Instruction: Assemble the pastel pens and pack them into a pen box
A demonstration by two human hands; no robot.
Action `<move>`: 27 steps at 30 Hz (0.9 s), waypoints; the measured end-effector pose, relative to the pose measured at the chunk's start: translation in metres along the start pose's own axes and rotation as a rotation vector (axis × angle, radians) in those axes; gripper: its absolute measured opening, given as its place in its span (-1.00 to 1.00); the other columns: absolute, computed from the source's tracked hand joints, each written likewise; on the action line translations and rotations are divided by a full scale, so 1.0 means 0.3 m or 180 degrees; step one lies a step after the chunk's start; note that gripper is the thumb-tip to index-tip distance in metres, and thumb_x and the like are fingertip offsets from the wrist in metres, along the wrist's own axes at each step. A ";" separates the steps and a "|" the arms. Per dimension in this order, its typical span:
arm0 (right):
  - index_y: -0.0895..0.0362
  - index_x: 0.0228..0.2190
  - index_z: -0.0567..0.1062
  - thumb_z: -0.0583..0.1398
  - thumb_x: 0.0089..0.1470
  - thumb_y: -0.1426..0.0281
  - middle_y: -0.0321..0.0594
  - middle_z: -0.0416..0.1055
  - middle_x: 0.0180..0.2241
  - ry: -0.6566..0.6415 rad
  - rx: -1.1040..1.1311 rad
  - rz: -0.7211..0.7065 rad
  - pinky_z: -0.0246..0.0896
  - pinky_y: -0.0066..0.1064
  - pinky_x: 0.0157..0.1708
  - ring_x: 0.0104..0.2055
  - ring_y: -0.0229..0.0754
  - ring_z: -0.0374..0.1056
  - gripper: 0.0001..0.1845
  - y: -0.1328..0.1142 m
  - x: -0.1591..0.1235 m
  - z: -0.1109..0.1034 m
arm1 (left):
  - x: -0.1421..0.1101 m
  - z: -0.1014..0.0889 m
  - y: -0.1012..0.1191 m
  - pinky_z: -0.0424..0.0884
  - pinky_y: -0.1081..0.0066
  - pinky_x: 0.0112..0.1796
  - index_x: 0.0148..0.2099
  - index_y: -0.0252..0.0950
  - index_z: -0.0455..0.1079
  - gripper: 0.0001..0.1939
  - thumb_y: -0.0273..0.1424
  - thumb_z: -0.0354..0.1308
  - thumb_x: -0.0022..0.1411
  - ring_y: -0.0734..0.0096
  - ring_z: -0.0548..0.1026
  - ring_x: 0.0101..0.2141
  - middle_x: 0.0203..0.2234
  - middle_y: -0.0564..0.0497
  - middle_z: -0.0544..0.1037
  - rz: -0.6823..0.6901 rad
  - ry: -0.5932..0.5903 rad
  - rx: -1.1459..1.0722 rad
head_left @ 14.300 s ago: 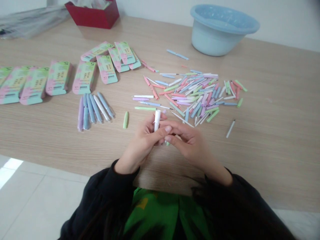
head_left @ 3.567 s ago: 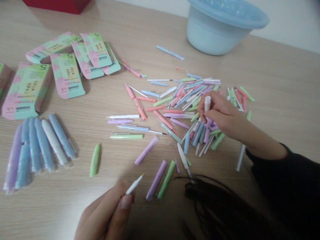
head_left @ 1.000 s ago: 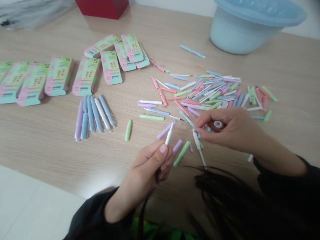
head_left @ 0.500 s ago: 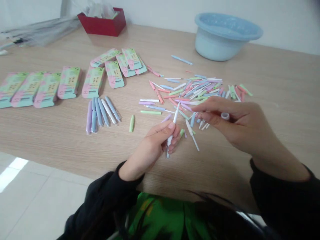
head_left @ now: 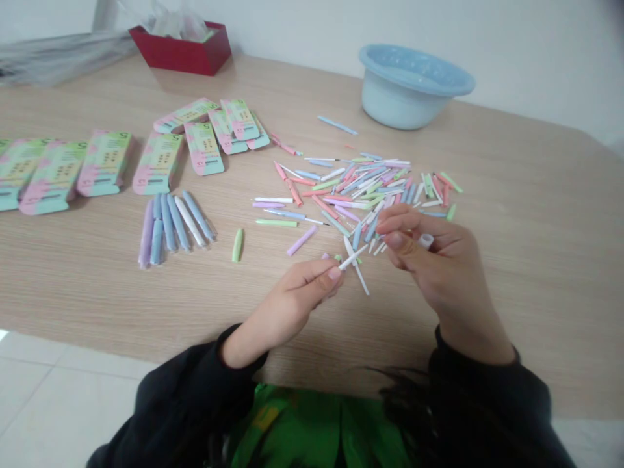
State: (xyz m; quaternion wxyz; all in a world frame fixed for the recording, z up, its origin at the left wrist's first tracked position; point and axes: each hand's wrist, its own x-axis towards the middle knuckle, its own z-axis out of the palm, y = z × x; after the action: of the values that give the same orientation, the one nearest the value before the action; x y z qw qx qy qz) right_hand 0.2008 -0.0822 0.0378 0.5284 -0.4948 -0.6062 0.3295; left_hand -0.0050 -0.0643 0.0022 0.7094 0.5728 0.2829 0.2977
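My left hand (head_left: 305,286) pinches a slim white pen (head_left: 351,257) between thumb and fingers, its thin tip aimed up and to the right. Across from it, my right hand (head_left: 433,260) is closed, thumb against index finger. A white hollow pen tube (head_left: 426,241) is tucked in its curled fingers, round open end showing. Whatever lies between that thumb and fingertip is too small to make out. Beneath the left hand's pen, another white pen part (head_left: 361,276) lies on the table. A heap of pastel pen parts (head_left: 375,182) spreads behind both hands.
Several pens in clear sleeves (head_left: 171,224) lie in a row at left, near a green cap (head_left: 237,245). Pastel cartons (head_left: 158,162) stand or lie behind them. A blue basin (head_left: 409,97) and a red box (head_left: 185,55) sit at the back of the wooden table (head_left: 526,260).
My left hand has turned the white pen from nearly upright to pointing right. My right hand has come lower and closer to the body. The whole view has shifted somewhat.
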 end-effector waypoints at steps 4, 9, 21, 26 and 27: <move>-0.08 -0.30 0.68 0.31 0.19 0.34 -0.26 0.47 -0.19 -0.0140 -0.0071 0.0037 0.06 -0.41 -0.55 -0.40 -0.29 0.30 -0.90 -0.001 -0.007 0.007 | -0.001 -0.003 0.002 -0.05 0.38 -0.51 -0.45 -0.27 0.17 -0.59 -0.20 0.03 0.43 0.53 0.04 -0.56 -0.58 0.17 0.11 -0.0081 -0.0030 -0.0001; -0.02 -0.30 0.67 0.32 0.18 0.30 -0.24 0.47 -0.20 -0.0058 0.0100 0.0054 0.10 -0.41 -0.53 -0.40 -0.29 0.30 -0.91 0.008 -0.010 0.015 | -0.001 -0.011 -0.001 -0.04 0.38 -0.50 -0.45 -0.28 0.17 -0.59 -0.22 0.01 0.46 0.54 0.05 -0.56 -0.58 0.18 0.12 -0.0095 -0.0120 0.0033; 0.00 -0.32 0.67 0.34 0.17 0.31 -0.24 0.46 -0.22 0.0065 0.0199 0.0009 -0.10 -0.40 -0.60 -0.54 -0.37 0.10 -0.93 -0.001 -0.013 0.010 | -0.007 -0.024 0.002 -0.04 0.36 -0.51 -0.46 -0.28 0.15 -0.58 -0.22 0.01 0.46 0.54 0.06 -0.55 -0.59 0.18 0.12 -0.0065 0.0000 0.0155; 0.00 -0.32 0.67 0.34 0.17 0.29 -0.23 0.46 -0.21 -0.0011 0.0133 0.0027 -0.09 -0.39 -0.60 -0.53 -0.37 0.09 -0.92 0.000 -0.015 0.007 | -0.001 -0.017 0.003 -0.07 0.35 -0.53 -0.48 -0.27 0.13 -0.58 -0.25 -0.02 0.46 0.55 0.07 -0.55 -0.59 0.18 0.10 -0.0080 -0.0159 0.0349; 0.00 -0.31 0.67 0.34 0.18 0.31 -0.24 0.45 -0.21 -0.0072 0.0104 0.0033 -0.08 -0.40 -0.59 -0.52 -0.37 0.11 -0.93 -0.001 -0.015 0.008 | -0.001 -0.014 0.002 -0.07 0.35 -0.54 -0.47 -0.27 0.13 -0.59 -0.25 -0.02 0.45 0.55 0.06 -0.56 -0.59 0.18 0.10 -0.0081 -0.0155 0.0355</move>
State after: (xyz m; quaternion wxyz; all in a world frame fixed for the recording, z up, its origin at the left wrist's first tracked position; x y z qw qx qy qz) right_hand 0.1983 -0.0864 0.0362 0.5278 -0.4854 -0.6041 0.3477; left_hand -0.0084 -0.0617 0.0021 0.6867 0.6149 0.2890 0.2584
